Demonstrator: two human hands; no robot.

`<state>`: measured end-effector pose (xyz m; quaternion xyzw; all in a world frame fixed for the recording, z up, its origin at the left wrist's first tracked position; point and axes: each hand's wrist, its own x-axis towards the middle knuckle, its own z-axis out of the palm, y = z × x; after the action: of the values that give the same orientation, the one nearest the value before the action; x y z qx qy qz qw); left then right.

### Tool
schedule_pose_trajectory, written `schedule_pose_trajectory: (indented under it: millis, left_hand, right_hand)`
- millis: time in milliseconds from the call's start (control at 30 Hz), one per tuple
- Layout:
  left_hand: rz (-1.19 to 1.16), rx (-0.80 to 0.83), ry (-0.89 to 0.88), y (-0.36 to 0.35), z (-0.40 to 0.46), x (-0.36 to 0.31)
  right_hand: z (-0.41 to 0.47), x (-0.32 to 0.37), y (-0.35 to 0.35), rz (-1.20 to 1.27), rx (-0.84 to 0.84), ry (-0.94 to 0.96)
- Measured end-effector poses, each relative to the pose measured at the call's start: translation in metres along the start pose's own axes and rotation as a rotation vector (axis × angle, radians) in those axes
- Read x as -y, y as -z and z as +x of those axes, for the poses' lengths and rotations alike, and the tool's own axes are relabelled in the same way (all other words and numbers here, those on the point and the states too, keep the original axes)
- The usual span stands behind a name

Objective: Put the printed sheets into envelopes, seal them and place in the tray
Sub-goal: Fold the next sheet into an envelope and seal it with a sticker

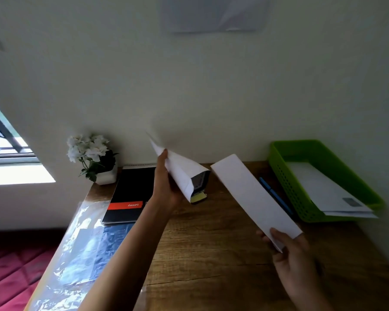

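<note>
Paper, light and floppy: your left hand grips the white paper envelope aloft, mouth gaping toward the folded white printed sheet pinched at its near end by your right hand, so keep that hold and lead the stiffer folded edge in.
</note>
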<state>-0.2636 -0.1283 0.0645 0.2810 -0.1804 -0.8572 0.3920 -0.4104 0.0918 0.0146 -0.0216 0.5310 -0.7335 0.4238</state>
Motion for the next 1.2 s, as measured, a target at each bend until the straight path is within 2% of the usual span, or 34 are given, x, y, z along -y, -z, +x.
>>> schedule_pose_trajectory:
  millis: [100,233,600,800,967,1200]
  left_hand:
    - [-0.131,0.051,-0.052,0.007,-0.001,-0.001]
    - [-0.194,0.007,-0.125,0.016,0.003,-0.001]
    - [-0.213,-0.004,-0.2,0.033,0.004,-0.003]
    - [-0.182,0.071,-0.163,0.038,0.002,-0.001]
    - [-0.109,0.131,-0.143,0.041,0.002,0.002]
    - [-0.164,0.15,-0.135,0.042,0.002,0.009]
  right_hand:
    - [-0.016,0.004,-0.008,0.069,0.069,-0.039]
    - [-0.03,0.005,-0.015,0.098,0.081,-0.101]
    - [-0.037,0.002,-0.023,-0.058,0.145,-0.389]
    - [-0.035,-0.003,-0.025,0.015,0.101,-0.379]
    - [-0.038,-0.01,-0.03,0.006,0.129,-0.367]
    - [-0.048,-0.025,-0.049,0.003,0.174,-0.326]
